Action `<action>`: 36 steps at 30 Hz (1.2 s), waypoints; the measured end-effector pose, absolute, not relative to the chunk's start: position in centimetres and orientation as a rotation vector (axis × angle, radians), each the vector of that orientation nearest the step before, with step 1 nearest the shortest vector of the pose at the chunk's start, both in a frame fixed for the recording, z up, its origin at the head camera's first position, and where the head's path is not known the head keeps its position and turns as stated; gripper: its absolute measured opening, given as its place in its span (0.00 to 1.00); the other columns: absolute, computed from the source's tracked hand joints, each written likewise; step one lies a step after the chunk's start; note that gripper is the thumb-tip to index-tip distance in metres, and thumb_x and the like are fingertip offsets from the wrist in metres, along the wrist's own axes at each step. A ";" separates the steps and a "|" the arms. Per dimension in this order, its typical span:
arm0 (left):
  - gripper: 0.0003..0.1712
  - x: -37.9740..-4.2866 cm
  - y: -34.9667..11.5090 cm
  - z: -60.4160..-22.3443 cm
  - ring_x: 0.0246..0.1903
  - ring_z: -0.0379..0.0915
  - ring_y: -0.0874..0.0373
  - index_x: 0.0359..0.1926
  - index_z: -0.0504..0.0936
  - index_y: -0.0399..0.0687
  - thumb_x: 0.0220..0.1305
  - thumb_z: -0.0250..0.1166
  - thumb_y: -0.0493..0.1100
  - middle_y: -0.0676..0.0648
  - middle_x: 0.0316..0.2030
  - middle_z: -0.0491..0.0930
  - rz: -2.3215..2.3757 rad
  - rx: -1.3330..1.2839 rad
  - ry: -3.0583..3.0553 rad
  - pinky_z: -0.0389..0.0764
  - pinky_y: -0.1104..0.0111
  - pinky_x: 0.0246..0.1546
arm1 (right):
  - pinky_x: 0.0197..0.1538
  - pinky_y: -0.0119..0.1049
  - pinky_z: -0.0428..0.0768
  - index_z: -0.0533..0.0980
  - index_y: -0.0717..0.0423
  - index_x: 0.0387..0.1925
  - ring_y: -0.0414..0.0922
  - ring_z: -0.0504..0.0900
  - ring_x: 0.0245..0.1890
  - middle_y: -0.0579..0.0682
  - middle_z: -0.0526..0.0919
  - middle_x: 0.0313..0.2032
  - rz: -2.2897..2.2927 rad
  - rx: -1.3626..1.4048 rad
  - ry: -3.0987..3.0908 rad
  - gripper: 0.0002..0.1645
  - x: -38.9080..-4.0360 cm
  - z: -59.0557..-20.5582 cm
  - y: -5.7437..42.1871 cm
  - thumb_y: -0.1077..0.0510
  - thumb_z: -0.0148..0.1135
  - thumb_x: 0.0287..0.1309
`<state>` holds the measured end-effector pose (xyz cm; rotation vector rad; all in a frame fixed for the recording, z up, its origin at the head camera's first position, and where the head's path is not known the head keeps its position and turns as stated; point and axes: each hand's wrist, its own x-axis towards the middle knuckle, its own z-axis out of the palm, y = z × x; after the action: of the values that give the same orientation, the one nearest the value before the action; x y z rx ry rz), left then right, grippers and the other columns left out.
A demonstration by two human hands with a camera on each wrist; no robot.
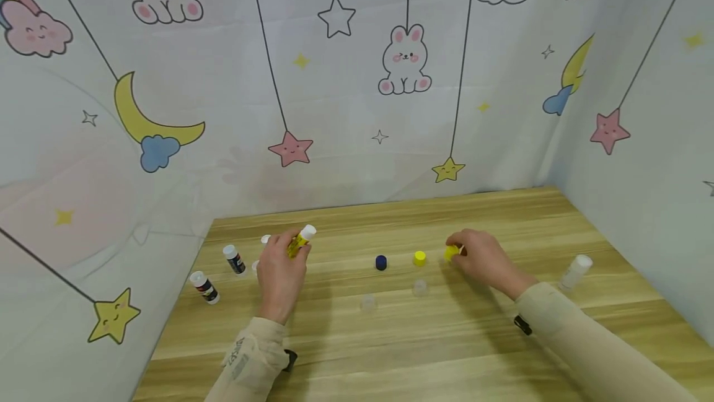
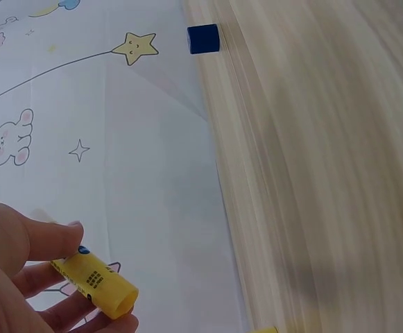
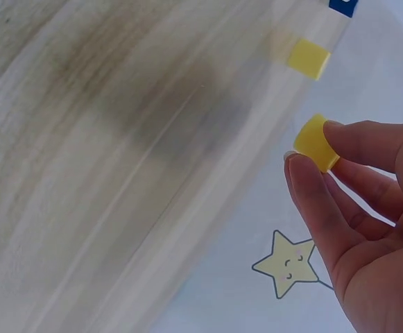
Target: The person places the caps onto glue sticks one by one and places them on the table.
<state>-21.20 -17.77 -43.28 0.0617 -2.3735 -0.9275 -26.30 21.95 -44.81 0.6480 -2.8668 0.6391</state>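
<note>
My left hand [image 1: 281, 278] grips a yellow glue stick [image 1: 299, 244] with a white end pointing up and to the right. In the left wrist view its printed yellow tube [image 2: 97, 281] sits between thumb and fingers. Over on the right, my right hand [image 1: 482, 259] pinches a small yellow cap [image 3: 317, 143] between thumb and fingertips. A second yellow cap [image 1: 419, 258] stands on the table just left of that hand, and a dark blue cap [image 1: 381, 262] stands farther left.
Two translucent caps [image 1: 419, 288] lie nearer the front. Two dark-labelled glue sticks [image 1: 234, 260] stand at the left, and white pieces [image 1: 265, 239] are partly hidden behind my left hand. A white glue stick [image 1: 576, 272] stands far right. Printed cloth walls [image 1: 357, 166] border the wooden table [image 1: 390, 352].
</note>
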 end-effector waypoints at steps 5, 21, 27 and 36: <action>0.19 -21.1 -17.5 -43.2 0.41 0.80 0.42 0.52 0.85 0.45 0.60 0.75 0.42 0.41 0.43 0.80 -0.925 0.060 -2.371 0.79 0.49 0.40 | 0.39 0.44 0.83 0.84 0.61 0.48 0.45 0.84 0.35 0.53 0.85 0.43 0.676 0.622 -2.834 0.17 -26.2 -44.3 21.8 0.66 0.73 0.55; 0.18 -20.8 -16.8 -43.0 0.41 0.80 0.42 0.51 0.85 0.45 0.59 0.76 0.41 0.41 0.44 0.80 -0.910 0.034 -2.337 0.78 0.48 0.41 | 0.38 0.43 0.84 0.83 0.58 0.50 0.44 0.85 0.35 0.52 0.86 0.42 0.792 0.572 -2.759 0.18 -26.1 -42.7 20.8 0.65 0.73 0.57; 0.18 -20.8 -16.5 -43.0 0.39 0.79 0.41 0.49 0.86 0.44 0.58 0.76 0.40 0.41 0.42 0.80 -0.889 0.003 -2.320 0.78 0.49 0.39 | 0.37 0.42 0.84 0.83 0.57 0.51 0.44 0.85 0.35 0.51 0.86 0.43 0.818 0.562 -2.752 0.19 -25.8 -42.4 20.3 0.63 0.73 0.57; 0.19 -20.6 -15.9 -42.9 0.42 0.79 0.43 0.52 0.85 0.45 0.60 0.75 0.42 0.42 0.44 0.80 -0.936 -0.003 -2.340 0.77 0.50 0.42 | 0.39 0.43 0.84 0.83 0.55 0.53 0.44 0.86 0.37 0.50 0.86 0.45 0.881 0.559 -2.706 0.19 -25.8 -41.9 19.1 0.60 0.72 0.60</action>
<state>-20.65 -15.92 -42.87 -0.0029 -2.3398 -0.9357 -25.76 19.14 -41.90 0.5588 -2.7060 0.8811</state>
